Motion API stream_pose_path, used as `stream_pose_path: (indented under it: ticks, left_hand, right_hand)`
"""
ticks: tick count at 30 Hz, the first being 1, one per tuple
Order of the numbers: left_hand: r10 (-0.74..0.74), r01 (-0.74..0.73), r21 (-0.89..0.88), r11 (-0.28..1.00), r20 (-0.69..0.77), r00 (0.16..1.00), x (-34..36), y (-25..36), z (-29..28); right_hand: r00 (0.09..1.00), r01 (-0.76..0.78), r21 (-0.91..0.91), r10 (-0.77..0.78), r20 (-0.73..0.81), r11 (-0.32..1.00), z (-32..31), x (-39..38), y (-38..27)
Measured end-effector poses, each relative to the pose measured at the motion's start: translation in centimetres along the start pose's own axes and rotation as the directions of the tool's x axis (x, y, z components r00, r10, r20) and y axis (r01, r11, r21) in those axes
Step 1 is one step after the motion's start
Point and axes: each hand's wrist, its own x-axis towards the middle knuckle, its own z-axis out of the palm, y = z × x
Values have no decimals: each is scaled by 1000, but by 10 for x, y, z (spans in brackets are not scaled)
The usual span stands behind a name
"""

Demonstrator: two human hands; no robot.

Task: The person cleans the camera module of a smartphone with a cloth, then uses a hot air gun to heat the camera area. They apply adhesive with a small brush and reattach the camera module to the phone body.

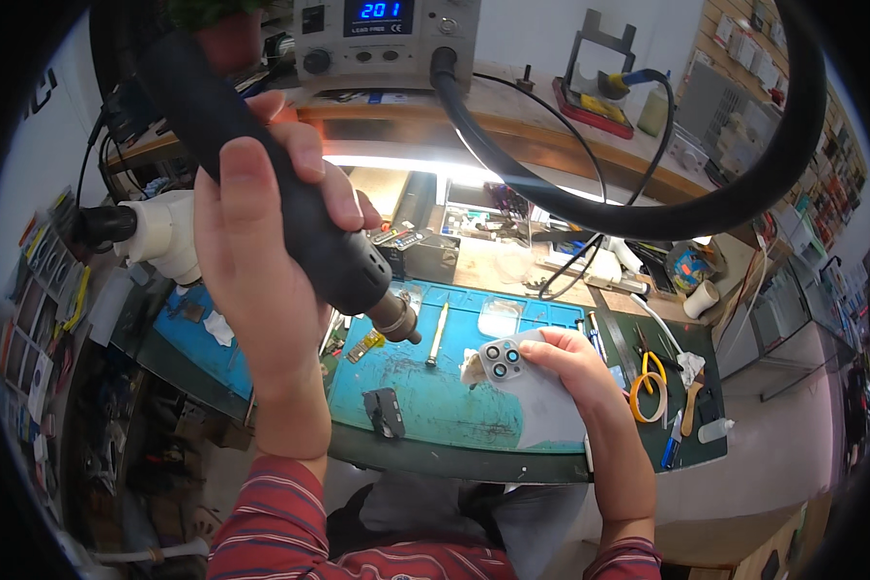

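Observation:
My left hand point(251, 242) is wrapped round the black handle of a hot-air gun point(333, 256). Its metal nozzle point(394, 316) points down and right over the blue work mat point(445, 420). Lower and to the right, my right hand point(575, 362) grips a pale grey phone back point(549, 411) by its upper edge, thumb beside the camera lenses point(501, 359). The nozzle and the phone back are apart. Between them on the mat lies a slim yellowish pen-like tool point(439, 333). A small dark phone part point(385, 413) rests near the mat's front edge.
A hot-air station point(382, 43) with a lit blue display stands on the shelf; its thick black hose point(590, 217) loops across the upper right. Yellow-handled pliers point(651, 372), a tape roll point(648, 397) and a brush point(691, 408) lie right. A white jointed fixture point(162, 237) stands left.

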Motion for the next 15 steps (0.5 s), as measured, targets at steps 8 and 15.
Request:
stream_pose_path:
  ticks: [8, 15]
  left_hand:
    - [-59, 38, 100, 994, 212, 976, -26, -36, 35]
    - [-106, 97, 54, 994, 223, 969, -35, -57, 45]
  right_hand:
    - [999, -20, 10, 20, 39, 1000, 8, -1, -7]
    - [998, -34, 36, 32, 46, 999, 3, 1, -1]
